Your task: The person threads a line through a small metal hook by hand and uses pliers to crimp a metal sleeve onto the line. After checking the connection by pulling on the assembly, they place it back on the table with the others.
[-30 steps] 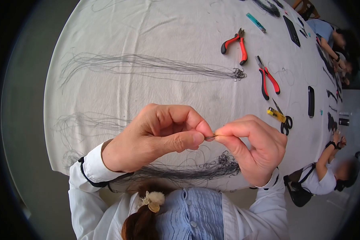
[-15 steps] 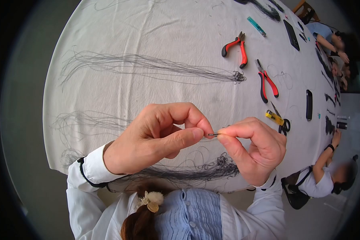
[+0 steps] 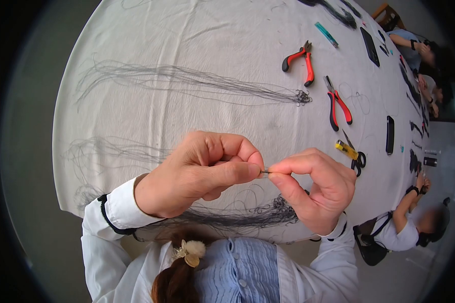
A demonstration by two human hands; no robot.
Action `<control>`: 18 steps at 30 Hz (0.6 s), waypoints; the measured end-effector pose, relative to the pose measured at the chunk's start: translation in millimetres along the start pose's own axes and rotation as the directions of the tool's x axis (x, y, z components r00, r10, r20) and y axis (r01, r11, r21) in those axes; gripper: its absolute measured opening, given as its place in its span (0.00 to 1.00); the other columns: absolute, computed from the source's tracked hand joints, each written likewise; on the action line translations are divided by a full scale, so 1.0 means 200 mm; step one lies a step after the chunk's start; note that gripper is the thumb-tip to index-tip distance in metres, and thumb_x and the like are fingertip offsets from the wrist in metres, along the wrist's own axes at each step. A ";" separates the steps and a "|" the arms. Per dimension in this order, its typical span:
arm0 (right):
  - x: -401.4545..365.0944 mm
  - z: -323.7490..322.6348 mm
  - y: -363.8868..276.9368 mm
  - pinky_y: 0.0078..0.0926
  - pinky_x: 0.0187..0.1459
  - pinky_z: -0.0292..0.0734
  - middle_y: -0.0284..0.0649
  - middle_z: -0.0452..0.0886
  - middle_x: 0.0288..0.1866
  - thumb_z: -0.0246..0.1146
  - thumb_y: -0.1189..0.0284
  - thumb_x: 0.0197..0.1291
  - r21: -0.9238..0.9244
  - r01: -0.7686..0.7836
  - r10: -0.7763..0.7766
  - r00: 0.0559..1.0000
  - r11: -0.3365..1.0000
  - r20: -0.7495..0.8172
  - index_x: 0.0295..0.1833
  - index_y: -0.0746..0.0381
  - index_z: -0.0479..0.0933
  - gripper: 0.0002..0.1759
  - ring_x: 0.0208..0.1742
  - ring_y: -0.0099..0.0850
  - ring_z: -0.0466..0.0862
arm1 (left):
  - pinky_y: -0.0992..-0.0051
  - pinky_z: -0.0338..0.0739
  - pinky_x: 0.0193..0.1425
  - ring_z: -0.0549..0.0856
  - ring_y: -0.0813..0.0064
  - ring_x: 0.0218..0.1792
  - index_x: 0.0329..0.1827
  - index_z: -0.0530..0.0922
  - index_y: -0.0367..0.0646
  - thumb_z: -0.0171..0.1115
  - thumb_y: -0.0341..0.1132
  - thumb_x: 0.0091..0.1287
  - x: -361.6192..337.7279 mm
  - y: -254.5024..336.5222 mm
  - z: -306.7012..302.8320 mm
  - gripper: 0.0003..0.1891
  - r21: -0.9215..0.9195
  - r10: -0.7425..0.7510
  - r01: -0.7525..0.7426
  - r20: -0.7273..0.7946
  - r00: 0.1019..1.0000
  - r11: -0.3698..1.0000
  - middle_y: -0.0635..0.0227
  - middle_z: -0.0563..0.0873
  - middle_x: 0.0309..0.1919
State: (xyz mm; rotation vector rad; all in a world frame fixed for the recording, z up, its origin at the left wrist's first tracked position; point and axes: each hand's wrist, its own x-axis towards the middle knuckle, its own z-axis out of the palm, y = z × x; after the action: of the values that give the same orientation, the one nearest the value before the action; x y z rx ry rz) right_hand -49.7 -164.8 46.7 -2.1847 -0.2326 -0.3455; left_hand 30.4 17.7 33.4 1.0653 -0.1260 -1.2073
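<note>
The left hand (image 3: 197, 171) and right hand (image 3: 313, 187) had drawn together over the last second, fingertips now meeting. Each thumb and forefinger was pinched tight on a small dark piece (image 3: 264, 172), held above the white cloth (image 3: 187, 30) and a bundle of strands (image 3: 237, 217), so the fine handling seemed unfinished. No writing was legible, even on the red pliers (image 3: 301, 60)

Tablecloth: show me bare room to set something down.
Free: cloth beyond the far strand bundle, left of the red pliers; the band between that bundle and the left hand and right hand. Crowded: right side's tools, near edge's strands.
</note>
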 end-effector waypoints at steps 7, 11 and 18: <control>-0.01 0.00 0.00 0.18 0.20 0.69 0.36 0.80 0.24 0.69 0.82 0.47 -0.080 0.059 -0.059 0.998 0.995 0.006 0.30 0.64 0.78 0.06 0.20 0.23 0.79 | 0.86 0.50 0.19 0.61 0.92 0.18 0.38 0.77 0.39 0.57 0.28 0.64 0.00 -0.01 -0.01 0.04 -0.201 -0.112 0.131 0.102 0.988 0.971 0.81 0.72 0.22; -0.01 -0.01 -0.02 0.18 0.21 0.70 0.36 0.80 0.23 0.68 0.82 0.48 -0.047 -0.008 0.007 1.000 0.999 -0.029 0.29 0.64 0.78 0.05 0.20 0.23 0.79 | 0.85 0.50 0.20 0.60 0.92 0.19 0.37 0.78 0.39 0.61 0.28 0.62 -0.01 0.00 0.01 0.04 -0.041 -0.043 0.044 0.020 0.999 0.998 0.82 0.69 0.21; -0.02 -0.02 -0.02 0.17 0.25 0.73 0.37 0.81 0.24 0.66 0.81 0.50 0.120 -0.185 0.185 0.983 0.975 0.018 0.29 0.65 0.78 0.03 0.22 0.23 0.81 | 0.84 0.50 0.22 0.58 0.89 0.18 0.34 0.80 0.39 0.71 0.26 0.53 -0.03 0.00 0.04 0.09 0.573 0.449 -0.344 -0.046 0.892 0.744 0.81 0.68 0.18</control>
State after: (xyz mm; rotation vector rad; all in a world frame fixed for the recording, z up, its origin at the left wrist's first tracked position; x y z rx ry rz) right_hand -54.9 -165.6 49.5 -2.0679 -0.0507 -0.2140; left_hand 22.1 18.2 40.5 1.5568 -0.5654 -0.6766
